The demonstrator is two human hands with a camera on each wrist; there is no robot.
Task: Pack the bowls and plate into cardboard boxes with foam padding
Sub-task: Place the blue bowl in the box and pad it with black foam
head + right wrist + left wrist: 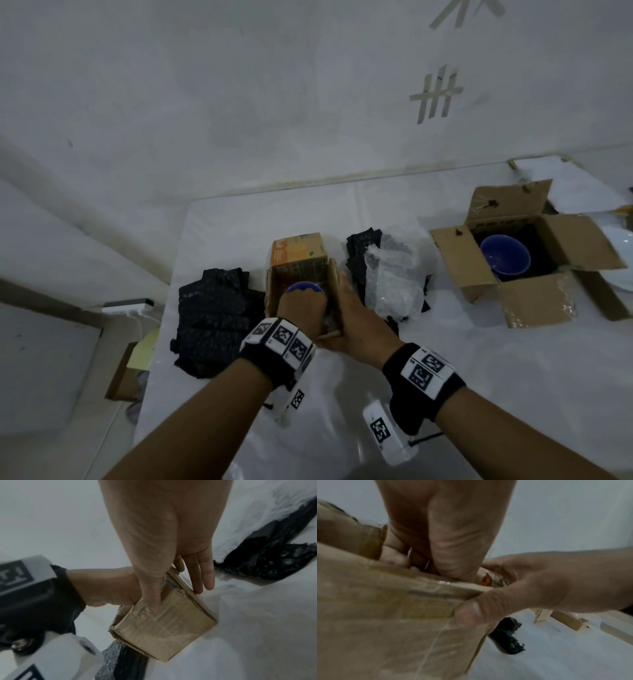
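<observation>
Two boxes: I am working at the small carton [301, 270], my landmark; the larger open box [524, 257] is sitting well to its right on the white table [479, 377].
Left hand: my left hand [301, 308] is reaching down into the small carton, fingers lying over the blue bowl [305, 287] inside it; whether they are curling round its rim I cannot tell, since my own hand is hiding them.
Right hand: my right hand [356, 318] is steadying the small carton's right wall, thumb [471, 612] pressing the near face and fingers [204, 572] lying nearly straight along the far side, so the wall is being pinched between them.
Done so far: one blue bowl [505, 258] is already lying in the larger box on dark padding, flaps open; this bowl is sitting low inside the small carton.
Padding: black foam sheets [212, 318] are lying just left of the small carton, and a bundle of clear and black wrap [390, 284] just right of it.
Left to do: I am judging that padding around this bowl, the white plate [621, 260] showing beyond the larger box at the frame's edge, and closing the flaps remain.
</observation>
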